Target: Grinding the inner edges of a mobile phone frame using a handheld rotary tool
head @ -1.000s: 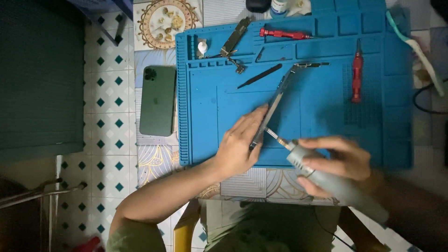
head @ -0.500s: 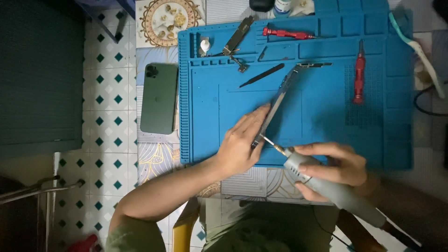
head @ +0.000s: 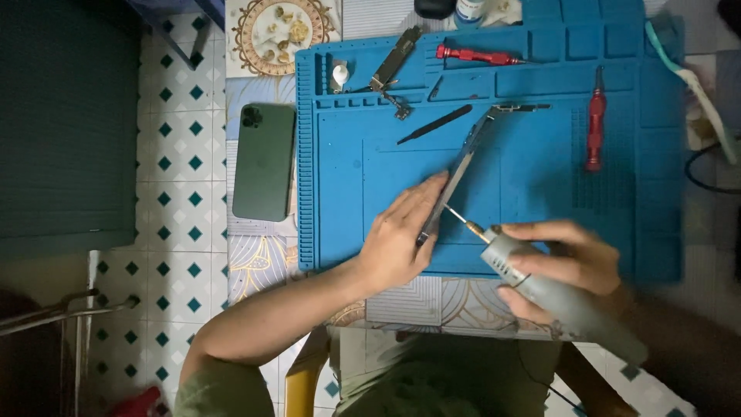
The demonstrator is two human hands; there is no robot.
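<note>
My left hand [head: 401, 235] presses its fingers on the lower end of a long, thin metal phone part [head: 463, 162] lying diagonally on the blue silicone work mat [head: 532, 193]. My right hand [head: 567, 262] grips a grey electric screwdriver [head: 556, 297], whose thin bit [head: 457, 218] points up-left and touches the part just beside my left fingertips.
A dark green phone [head: 265, 162] lies face down left of the mat. On the mat rest two red screwdrivers [head: 475, 55] [head: 594, 127], a black spudger [head: 434, 123], a small metal bracket [head: 395, 68] and a round patterned dish [head: 281, 25] beyond it. A toothbrush [head: 698, 77] lies at the right edge.
The grey screwdriver's bit has moved up-left, closer along the metal part. My left hand has stayed pressed on the part.
</note>
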